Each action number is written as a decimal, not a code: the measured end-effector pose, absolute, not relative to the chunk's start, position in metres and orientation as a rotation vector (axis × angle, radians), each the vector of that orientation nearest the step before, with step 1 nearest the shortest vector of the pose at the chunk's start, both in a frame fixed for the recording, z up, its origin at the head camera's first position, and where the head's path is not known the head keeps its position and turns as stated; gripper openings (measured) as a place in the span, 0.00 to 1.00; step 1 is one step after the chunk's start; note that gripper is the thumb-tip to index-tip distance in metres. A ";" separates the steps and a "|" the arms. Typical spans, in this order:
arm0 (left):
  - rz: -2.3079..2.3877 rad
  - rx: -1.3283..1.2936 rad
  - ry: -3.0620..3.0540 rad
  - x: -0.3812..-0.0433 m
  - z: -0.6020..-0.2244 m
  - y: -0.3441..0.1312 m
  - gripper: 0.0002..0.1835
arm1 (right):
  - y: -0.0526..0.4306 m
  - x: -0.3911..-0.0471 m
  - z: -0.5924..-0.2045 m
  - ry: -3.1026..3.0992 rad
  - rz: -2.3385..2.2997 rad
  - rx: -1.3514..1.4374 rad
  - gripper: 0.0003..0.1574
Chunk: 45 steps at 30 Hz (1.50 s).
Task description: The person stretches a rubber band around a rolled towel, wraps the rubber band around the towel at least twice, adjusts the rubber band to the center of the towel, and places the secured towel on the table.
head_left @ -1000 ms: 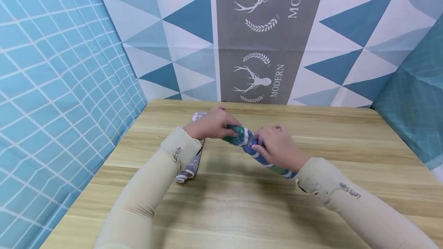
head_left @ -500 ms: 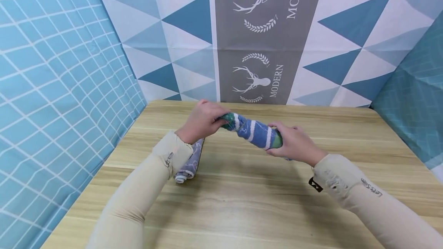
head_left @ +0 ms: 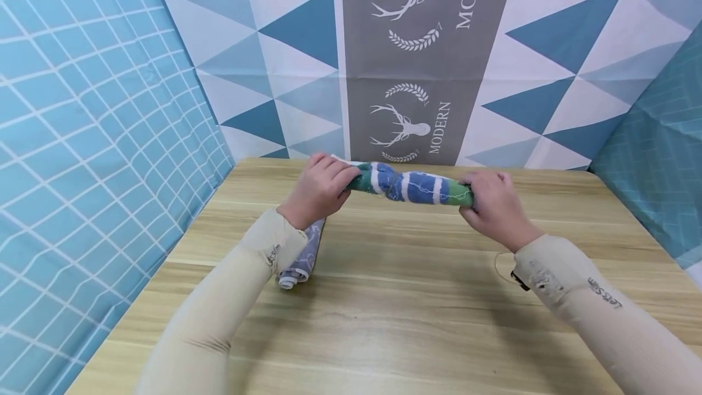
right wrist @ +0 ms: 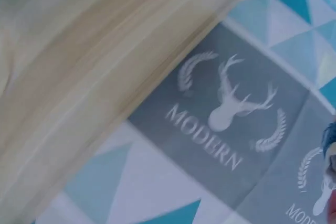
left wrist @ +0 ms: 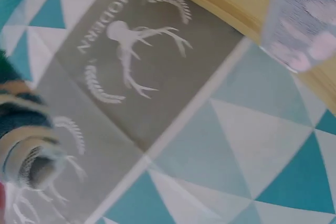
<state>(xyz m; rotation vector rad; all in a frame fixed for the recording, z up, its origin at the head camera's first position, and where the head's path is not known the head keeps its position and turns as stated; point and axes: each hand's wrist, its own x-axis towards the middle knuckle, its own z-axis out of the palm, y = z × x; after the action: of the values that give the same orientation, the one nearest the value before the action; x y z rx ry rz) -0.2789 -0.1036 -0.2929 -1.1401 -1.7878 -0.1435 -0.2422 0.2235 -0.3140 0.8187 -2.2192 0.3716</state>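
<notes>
A rolled towel [head_left: 425, 188] with blue, green and white stripes is held up above the table, lying almost level. My left hand [head_left: 323, 191] grips its left end and my right hand [head_left: 496, 209] grips its right end. Near the middle the roll is pinched in, as if tied; the tie itself is too small to make out. The left wrist view catches one coiled end of the striped towel [left wrist: 29, 140]. Only a sliver of the towel [right wrist: 331, 142] enters the right wrist view.
A grey-and-white patterned towel [head_left: 304, 258], rolled, lies on the wooden table [head_left: 373, 322] by my left forearm, partly hidden by it. Behind the table's far edge hangs a printed cloth [head_left: 307, 29]; a blue checked cloth [head_left: 82, 139] covers the left side.
My right hand has slid from the towel's middle to its right end and moved up and right. My left hand shifted slightly left. The towel has swung from slanting to nearly level.
</notes>
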 end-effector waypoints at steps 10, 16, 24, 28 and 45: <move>-0.022 -1.017 -1.636 -0.317 -0.316 -0.091 0.09 | 0.238 -0.275 -0.325 -2.261 0.135 0.696 0.20; 0.097 -1.049 -1.643 -0.329 -0.326 -0.083 0.15 | 0.240 -0.288 -0.333 -2.311 0.124 0.644 0.18; 0.109 -1.076 -1.661 -0.344 -0.340 -0.083 0.13 | 0.236 -0.299 -0.342 -2.359 0.088 0.592 0.16; 0.107 -1.076 -1.677 -0.348 -0.348 -0.083 0.12 | 0.233 -0.304 -0.348 -2.402 0.054 0.566 0.17; 0.380 -1.130 -2.003 -0.344 -0.384 -0.068 0.04 | 0.222 -0.317 -0.382 -2.877 -0.131 0.293 0.20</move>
<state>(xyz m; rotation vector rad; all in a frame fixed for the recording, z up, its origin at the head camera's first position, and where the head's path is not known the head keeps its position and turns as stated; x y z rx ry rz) -0.3445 -0.0678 -0.3838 -1.1297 -2.0030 0.3803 -0.3169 0.2217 -0.3820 0.2928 -2.8771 -0.1307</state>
